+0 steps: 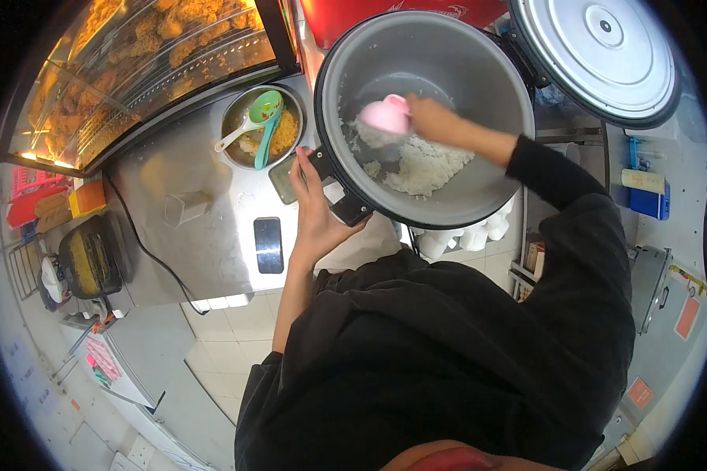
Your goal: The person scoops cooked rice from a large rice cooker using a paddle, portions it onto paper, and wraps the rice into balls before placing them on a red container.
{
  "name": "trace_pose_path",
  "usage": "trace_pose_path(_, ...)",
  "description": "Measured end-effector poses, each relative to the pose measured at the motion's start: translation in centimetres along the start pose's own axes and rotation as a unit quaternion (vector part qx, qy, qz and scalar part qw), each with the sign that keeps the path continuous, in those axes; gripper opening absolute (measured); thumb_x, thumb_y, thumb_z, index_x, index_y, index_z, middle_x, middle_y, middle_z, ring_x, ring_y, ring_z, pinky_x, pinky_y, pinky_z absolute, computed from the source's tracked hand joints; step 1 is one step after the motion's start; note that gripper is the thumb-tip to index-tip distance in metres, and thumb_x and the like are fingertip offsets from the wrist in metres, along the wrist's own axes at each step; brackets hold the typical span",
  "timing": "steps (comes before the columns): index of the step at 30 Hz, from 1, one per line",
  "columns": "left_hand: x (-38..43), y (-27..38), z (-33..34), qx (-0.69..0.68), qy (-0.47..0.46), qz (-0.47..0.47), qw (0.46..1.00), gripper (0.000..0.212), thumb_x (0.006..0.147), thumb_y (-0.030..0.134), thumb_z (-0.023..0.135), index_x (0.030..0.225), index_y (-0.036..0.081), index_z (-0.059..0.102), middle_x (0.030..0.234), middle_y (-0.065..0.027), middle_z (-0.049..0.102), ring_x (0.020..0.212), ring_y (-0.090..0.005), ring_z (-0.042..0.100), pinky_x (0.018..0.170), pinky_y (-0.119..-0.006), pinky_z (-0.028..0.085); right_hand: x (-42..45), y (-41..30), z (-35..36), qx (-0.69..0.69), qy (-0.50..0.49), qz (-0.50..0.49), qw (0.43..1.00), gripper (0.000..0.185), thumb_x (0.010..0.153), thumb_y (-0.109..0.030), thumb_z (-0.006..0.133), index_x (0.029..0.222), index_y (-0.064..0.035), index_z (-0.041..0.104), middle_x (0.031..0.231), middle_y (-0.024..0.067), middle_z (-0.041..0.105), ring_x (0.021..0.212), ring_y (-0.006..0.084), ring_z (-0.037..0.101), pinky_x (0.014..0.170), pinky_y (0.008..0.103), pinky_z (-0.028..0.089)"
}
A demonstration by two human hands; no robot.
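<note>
A large rice cooker pot (483, 88) with a grey inside stands tilted in front of me, its lid (601, 65) swung open at the upper right. My right hand (435, 120) is inside the pot, gripping a pink plastic cup (385, 116) by its handle, over the white cooked rice (427, 165) at the bottom. The cup's mouth faces down to the rice. My left hand (317, 212) holds the black side handle (349, 207) of the cooker. Left of the cooker, a metal bowl (228, 112) holds yellow rice, a green-and-white ladle (264, 108) and a teal spoon (267, 141).
A lit glass display case (153, 76) with fried chicken fills the upper left. A phone (268, 245), a clear plastic cup (187, 208) and a black cable (147, 250) lie on the steel counter (212, 259). Behind the cooker stands a red container (342, 17).
</note>
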State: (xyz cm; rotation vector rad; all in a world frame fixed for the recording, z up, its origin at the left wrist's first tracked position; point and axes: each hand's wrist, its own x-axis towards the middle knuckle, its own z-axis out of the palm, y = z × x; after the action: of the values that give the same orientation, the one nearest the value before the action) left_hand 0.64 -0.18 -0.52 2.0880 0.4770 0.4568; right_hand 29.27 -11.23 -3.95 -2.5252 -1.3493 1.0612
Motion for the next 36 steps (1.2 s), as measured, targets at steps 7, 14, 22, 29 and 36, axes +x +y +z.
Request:
trace_pose_path(7,0.2,0.2,0.0,-0.003,-0.006,0.001,1.0,0.144,0.048,0.018,0.091,0.15,-0.002,-0.01,0.141,-0.0268,0.019,0.13,-0.0412,0.033,0.108,-0.043,0.035,2.7,-0.3,5.5,-0.146,0.067,-0.033,0.986,0.022,0.082,-0.015,0.061,0.099,-0.0015,0.062,0.086,0.0213,0.069,0.077,0.0394,0.069,0.066,0.046,0.055)
trace_pose_path(14,0.2,0.1,0.3,0.002,-0.002,0.007,1.0,0.145,0.048,0.016,0.092,0.15,0.0,-0.01,0.142,-0.0274,0.018,0.132,-0.0415,0.032,0.109,-0.043,0.034,-3.0,-1.4,5.3,-0.003,-0.228,0.139,0.964,0.034,0.076,-0.016,0.063,0.098,0.0102,0.062,0.081,0.0241,0.066,0.072,0.0308,0.068,0.049,0.0384,0.051)
trace_pose_path(22,0.3,0.4,-0.1,-0.002,-0.004,0.011,1.0,0.142,0.05,0.014,0.09,0.151,0.001,-0.01,0.142,-0.0288,0.017,0.131,-0.0436,0.034,0.109,-0.045,0.033,-9.8,-7.2,0.7,0.098,-0.11,0.193,0.97,0.036,0.076,-0.005,0.053,0.109,0.0105,0.055,0.087,0.0232,0.065,0.074,0.0327,0.069,0.049,0.0406,0.053)
trace_pose_path(29,-0.3,-0.3,0.0,0.026,0.013,0.034,0.999,0.141,0.051,0.016,0.089,0.152,0.003,-0.008,0.141,-0.0298,0.019,0.129,-0.0464,0.031,0.108,-0.048,0.032,-10.8,-9.0,-0.5,0.161,-0.117,0.163,0.966,0.027,0.075,-0.004,0.049,0.098,0.0071,0.057,0.075,0.0209,0.062,0.058,0.0277,0.064,0.046,0.04,0.05)
trace_pose_path(36,-0.9,-0.8,0.5,0.038,0.038,0.063,0.997,0.141,0.054,0.02,0.089,0.152,0.006,-0.011,0.14,-0.0267,0.021,0.127,-0.0442,0.034,0.108,-0.047,0.033,-8.5,-4.1,-1.0,0.419,-0.229,0.189,0.858,0.01,0.08,-0.005,0.053,0.089,-0.0035,0.052,0.061,-0.002,0.042,0.042,0.0057,0.035,0.035,0.0221,0.027)
